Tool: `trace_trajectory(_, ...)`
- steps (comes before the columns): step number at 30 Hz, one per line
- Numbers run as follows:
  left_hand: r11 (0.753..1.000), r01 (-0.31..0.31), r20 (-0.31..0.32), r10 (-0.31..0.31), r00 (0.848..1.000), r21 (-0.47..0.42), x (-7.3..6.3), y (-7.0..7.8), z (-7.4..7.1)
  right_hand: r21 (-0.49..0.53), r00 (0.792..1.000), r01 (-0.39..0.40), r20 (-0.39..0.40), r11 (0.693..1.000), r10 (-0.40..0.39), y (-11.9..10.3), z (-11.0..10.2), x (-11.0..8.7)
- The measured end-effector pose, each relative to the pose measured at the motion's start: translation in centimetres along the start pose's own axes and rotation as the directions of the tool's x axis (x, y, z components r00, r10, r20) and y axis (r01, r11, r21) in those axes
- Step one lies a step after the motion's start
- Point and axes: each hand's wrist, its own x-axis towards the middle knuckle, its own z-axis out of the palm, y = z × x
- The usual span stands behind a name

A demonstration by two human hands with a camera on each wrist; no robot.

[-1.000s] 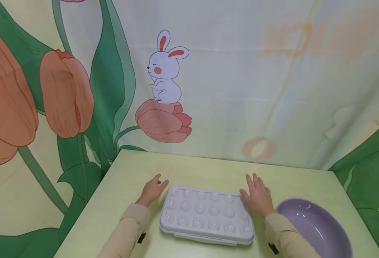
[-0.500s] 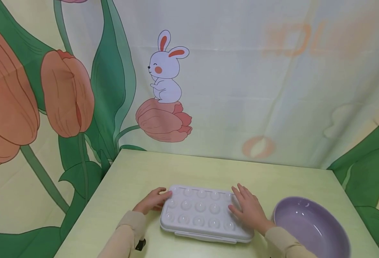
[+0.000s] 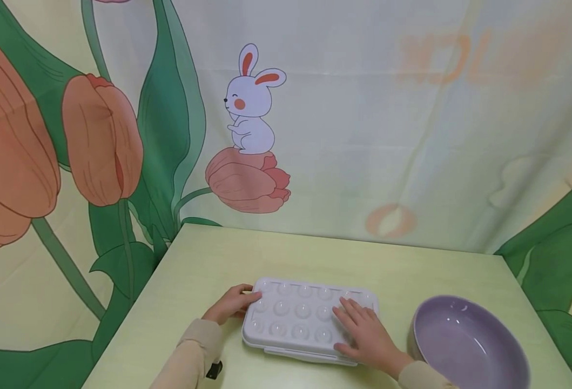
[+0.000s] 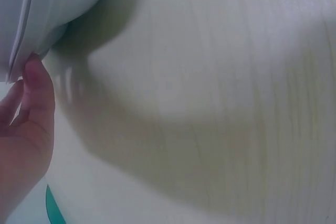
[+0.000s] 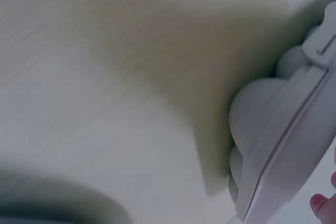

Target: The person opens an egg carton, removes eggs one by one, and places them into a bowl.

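A white lidded egg box [image 3: 301,310] with rows of round bumps on its lid lies on the table, its latch side towards me. My left hand [image 3: 231,303] grips its left end, thumb on the lid's edge and fingers at the side. In the left wrist view, the left hand's fingers [image 4: 39,85] meet the box wall. My right hand [image 3: 367,336] rests over the right part of the lid with fingers spread, hiding some bumps. The right wrist view shows the box's rounded underside cups [image 5: 257,111] and latch [image 5: 321,40], with right fingertips [image 5: 320,205] at the edge.
A purple bowl [image 3: 475,346] stands on the table just right of my right forearm. The pale yellow table [image 3: 208,254] ends at the back against a hanging cloth [image 3: 334,162] printed with tulips and a rabbit.
My left hand has moved onto the box's left end and taken hold of it. My right hand has come down and leftwards from the box's far right corner onto its lid.
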Motion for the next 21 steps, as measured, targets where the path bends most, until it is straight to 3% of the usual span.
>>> trace_trajectory(8,1.0,0.018,-0.002,-0.018,1.0,-0.025,0.1,-0.1,0.1,-0.06,0.992,0.122,-0.019,0.991,-0.123,-1.1,0.9,-0.6)
trace_trajectory(15,0.999,0.024,-0.015,-0.024,1.0,-0.033,-0.1,0.0,0.3,-0.052,0.973,0.205,-0.1,0.977,-0.21,-2.6,1.3,-1.1)
trace_trajectory(21,0.999,0.018,-0.011,-0.018,1.0,-0.032,0.0,0.0,0.3,-0.045,0.975,0.22,-0.026,0.974,-0.221,-4.3,1.7,-1.3)
